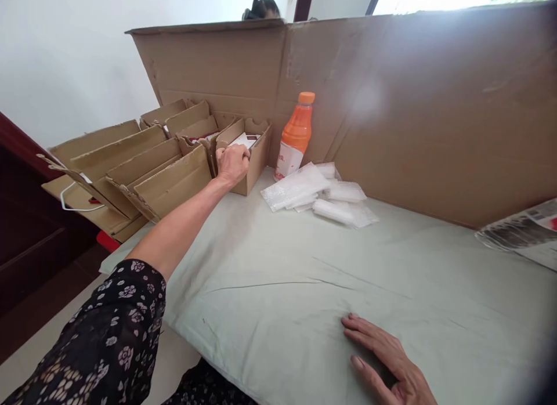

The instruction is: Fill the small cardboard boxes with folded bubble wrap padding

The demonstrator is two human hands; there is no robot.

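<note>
cardboard screen upright behind pale cloth | open carton at cloth's far left corner, last in a row of cartons | orange bottle just right of it | plastic bags heaped nearby | left hand curled over carton rim, fingers inside | right hand flat, spread on cloth
</note>
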